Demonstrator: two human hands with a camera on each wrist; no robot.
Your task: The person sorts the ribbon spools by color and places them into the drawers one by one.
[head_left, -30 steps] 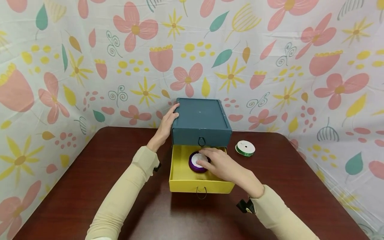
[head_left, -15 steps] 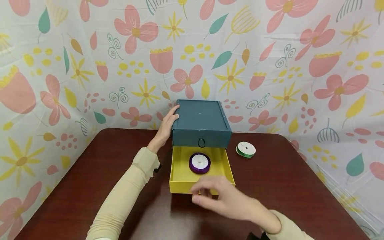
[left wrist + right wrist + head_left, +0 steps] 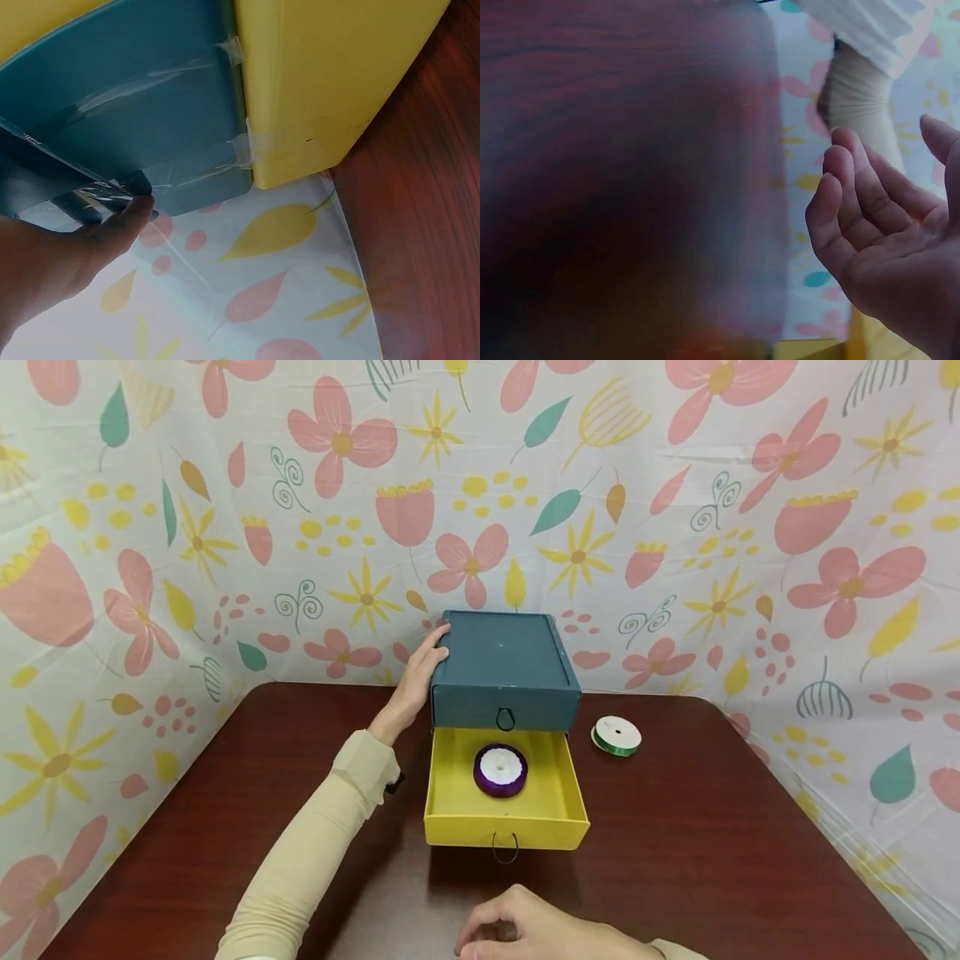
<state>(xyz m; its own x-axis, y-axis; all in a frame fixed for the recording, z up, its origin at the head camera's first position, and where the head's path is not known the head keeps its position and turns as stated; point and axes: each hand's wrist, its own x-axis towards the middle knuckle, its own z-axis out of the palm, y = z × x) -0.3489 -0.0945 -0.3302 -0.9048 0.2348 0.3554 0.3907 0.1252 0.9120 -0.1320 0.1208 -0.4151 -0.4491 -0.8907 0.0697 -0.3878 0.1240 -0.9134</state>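
Observation:
A small drawer unit has a dark blue upper box (image 3: 501, 647) and, below it, a yellow drawer (image 3: 507, 832) pulled out toward me. Inside the drawer lies a purple ribbon roll (image 3: 501, 768) with a white face. My left hand (image 3: 412, 685) rests against the blue box's left side, fingers reaching toward its back corner. In the left wrist view, the left hand (image 3: 82, 255) touches the edge of the blue box near some clear tape. My right hand (image 3: 525, 931), loosely bent and holding nothing, is over the near part of the table, in front of the drawer.
To the right of the drawer unit, a spool of green ribbon (image 3: 617, 736) with a white face lies on the dark wood table (image 3: 705, 827). A flower-print cloth (image 3: 300, 527) hangs behind the table and along its sides. A thin loop handle (image 3: 506, 848) hangs from the drawer front.
My right hand has left the purple ribbon roll in the drawer and drawn back toward me, past the drawer front. The left hand has stayed on the box.

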